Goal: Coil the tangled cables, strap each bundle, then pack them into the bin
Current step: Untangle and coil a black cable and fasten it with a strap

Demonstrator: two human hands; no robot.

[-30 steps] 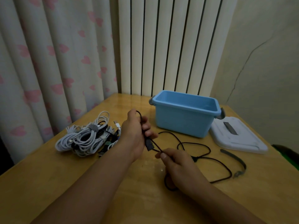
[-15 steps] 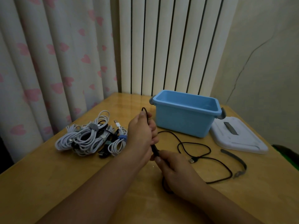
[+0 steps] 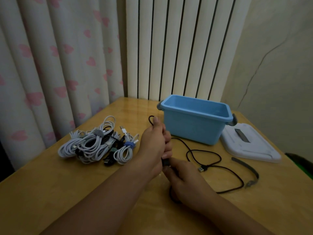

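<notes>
Left grip: the left hand (image 3: 155, 143) curled round a thin black cable (image 3: 204, 156), a small loop of it showing above the thumb.
Right grip: the right hand (image 3: 188, 183) pinched the same cable just below the left hand, fingers curled, with a dark loop showing beneath the palm.
Cable run: the rest of the black cable lay in loose curves on the wooden surface (image 3: 50, 187) to the right of the hands, its USB plug (image 3: 202, 169) resting among the loops.
Bin: an open light-blue plastic bin with grey latches (image 3: 194, 128) stood behind the hands, near the back of the surface.
Lid: a white plastic lid (image 3: 250, 146) lay flat just beside the bin, to its right.
Strap: a dark grey strap (image 3: 249, 170) lay curved on the surface in front of the lid, apart from the cable.
Other cables: a heap of white coiled cables (image 3: 93, 145), some bound with grey and blue ties, sat to the left of the hands, by the pink-heart curtain (image 3: 50, 65).
</notes>
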